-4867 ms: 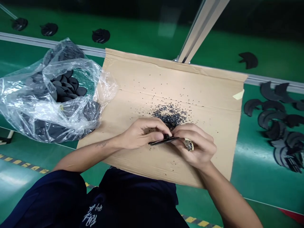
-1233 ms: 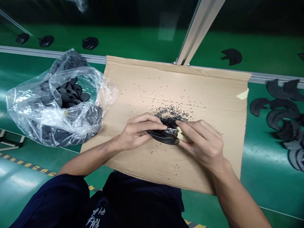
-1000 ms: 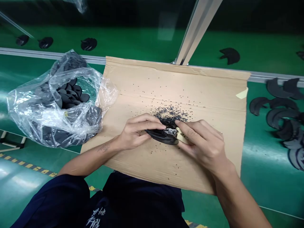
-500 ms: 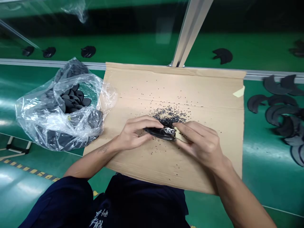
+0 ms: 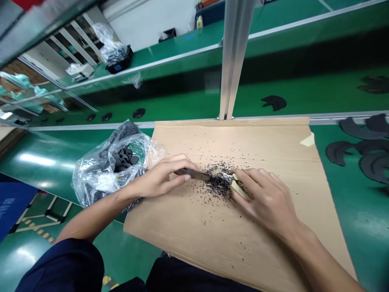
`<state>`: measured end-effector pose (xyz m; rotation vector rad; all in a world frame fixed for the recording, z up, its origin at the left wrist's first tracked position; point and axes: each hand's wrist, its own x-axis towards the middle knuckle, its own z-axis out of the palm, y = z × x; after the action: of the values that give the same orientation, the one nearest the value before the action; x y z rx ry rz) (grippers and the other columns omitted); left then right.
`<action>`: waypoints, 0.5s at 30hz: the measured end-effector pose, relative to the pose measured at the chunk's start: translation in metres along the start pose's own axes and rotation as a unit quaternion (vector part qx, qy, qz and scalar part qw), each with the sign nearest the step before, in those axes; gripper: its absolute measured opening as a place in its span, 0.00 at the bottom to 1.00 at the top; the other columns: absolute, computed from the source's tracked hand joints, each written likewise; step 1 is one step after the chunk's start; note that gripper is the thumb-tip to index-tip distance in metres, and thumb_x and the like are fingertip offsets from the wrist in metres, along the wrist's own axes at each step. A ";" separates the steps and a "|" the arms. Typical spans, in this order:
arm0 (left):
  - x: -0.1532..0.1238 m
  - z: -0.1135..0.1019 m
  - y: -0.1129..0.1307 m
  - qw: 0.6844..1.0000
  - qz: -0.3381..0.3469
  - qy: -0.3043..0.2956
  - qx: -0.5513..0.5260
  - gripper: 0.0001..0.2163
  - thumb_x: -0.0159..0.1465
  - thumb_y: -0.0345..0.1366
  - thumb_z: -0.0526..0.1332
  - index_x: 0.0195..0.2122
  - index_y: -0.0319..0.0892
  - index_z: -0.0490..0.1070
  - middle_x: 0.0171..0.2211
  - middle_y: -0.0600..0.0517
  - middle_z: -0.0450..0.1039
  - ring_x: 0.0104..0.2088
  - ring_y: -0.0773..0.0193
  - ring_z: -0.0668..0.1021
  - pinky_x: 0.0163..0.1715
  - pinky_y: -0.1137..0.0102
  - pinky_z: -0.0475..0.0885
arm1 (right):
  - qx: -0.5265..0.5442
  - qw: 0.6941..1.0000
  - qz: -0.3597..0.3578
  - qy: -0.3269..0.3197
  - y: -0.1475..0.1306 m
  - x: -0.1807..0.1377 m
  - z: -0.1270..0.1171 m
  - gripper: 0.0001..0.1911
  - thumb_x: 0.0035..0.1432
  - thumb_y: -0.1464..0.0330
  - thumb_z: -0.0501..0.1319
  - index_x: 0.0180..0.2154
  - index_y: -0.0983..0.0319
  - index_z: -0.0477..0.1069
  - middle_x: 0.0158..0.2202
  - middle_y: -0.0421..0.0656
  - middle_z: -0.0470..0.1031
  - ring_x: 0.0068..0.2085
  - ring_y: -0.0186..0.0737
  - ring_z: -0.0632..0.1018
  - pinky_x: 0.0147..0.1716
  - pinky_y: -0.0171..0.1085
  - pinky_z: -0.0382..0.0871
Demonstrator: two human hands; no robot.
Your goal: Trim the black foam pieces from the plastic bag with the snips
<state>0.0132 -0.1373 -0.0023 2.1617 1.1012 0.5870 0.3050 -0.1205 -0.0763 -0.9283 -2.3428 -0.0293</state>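
My left hand [image 5: 165, 174] is closed on a thin, flat black piece [image 5: 194, 174], held nearly edge-on with its free end pointing right. My right hand [image 5: 267, 194] grips small cutting pliers [image 5: 238, 190] with cream handles and a metal head. The handles are spread apart, and the jaws sit just right of the piece's end with a small gap between. Below both lies a heap of tiny black bits [image 5: 221, 190], scattered over a cardboard sheet [image 5: 170, 227].
A clear plastic bag [image 5: 88, 174] holding black rounded pieces [image 5: 124, 159] stands at the left, overlapping the cardboard. Curved black parts [image 5: 375, 164] lie on the green table at right. Behind the cardboard rises a metal post [image 5: 235, 61]; a few dark pieces lie beyond the rail.
The view has tilted up, showing more background. The black piece has turned from its broad glossy side to nearly edge-on. The pliers have come away from its end and their handles have spread.
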 end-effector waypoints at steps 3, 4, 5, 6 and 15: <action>0.028 -0.033 -0.027 0.996 -0.038 0.060 0.059 0.15 0.74 0.43 0.51 0.47 0.40 0.74 0.43 0.46 0.78 0.42 0.62 0.79 0.43 0.67 0.75 | -0.008 1.000 0.010 -0.006 0.002 -0.003 0.003 0.12 0.65 0.68 0.60 0.49 0.64 0.71 0.36 0.46 0.78 0.34 0.40 0.73 0.34 0.39 0.64; 0.042 -0.043 -0.040 0.991 -0.047 0.086 0.093 0.18 0.75 0.44 0.48 0.46 0.39 0.74 0.43 0.45 0.78 0.43 0.60 0.79 0.45 0.66 0.75 | -0.009 1.000 0.011 -0.009 0.002 -0.004 0.004 0.12 0.65 0.68 0.59 0.49 0.64 0.71 0.37 0.46 0.78 0.35 0.40 0.73 0.34 0.39 0.64; 0.056 -0.053 -0.055 0.982 -0.057 0.111 0.143 0.20 0.75 0.44 0.46 0.45 0.39 0.74 0.43 0.44 0.78 0.44 0.59 0.79 0.47 0.64 0.74 | -0.010 1.000 0.011 -0.012 0.002 -0.004 0.005 0.12 0.65 0.68 0.59 0.50 0.64 0.71 0.37 0.46 0.78 0.35 0.40 0.73 0.34 0.39 0.64; 0.072 -0.062 -0.071 0.970 -0.071 0.126 0.197 0.19 0.75 0.44 0.46 0.46 0.39 0.74 0.44 0.44 0.78 0.46 0.57 0.78 0.50 0.62 0.73 | -0.010 1.000 0.011 -0.015 0.002 -0.005 0.005 0.13 0.65 0.68 0.59 0.50 0.64 0.71 0.37 0.46 0.78 0.35 0.41 0.73 0.35 0.39 0.64; 0.133 -0.080 -0.124 0.938 -0.127 0.088 0.311 0.11 0.65 0.38 0.57 0.39 0.36 0.77 0.47 0.37 0.77 0.52 0.45 0.76 0.56 0.49 0.70 | 0.019 0.999 0.030 -0.029 -0.001 -0.012 0.007 0.13 0.64 0.70 0.59 0.50 0.63 0.70 0.40 0.47 0.77 0.39 0.43 0.72 0.38 0.40 0.63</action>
<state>-0.0317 0.0558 -0.0207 2.4497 1.8258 0.3408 0.3072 -0.1270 -0.0887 -0.9937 -2.3583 0.0666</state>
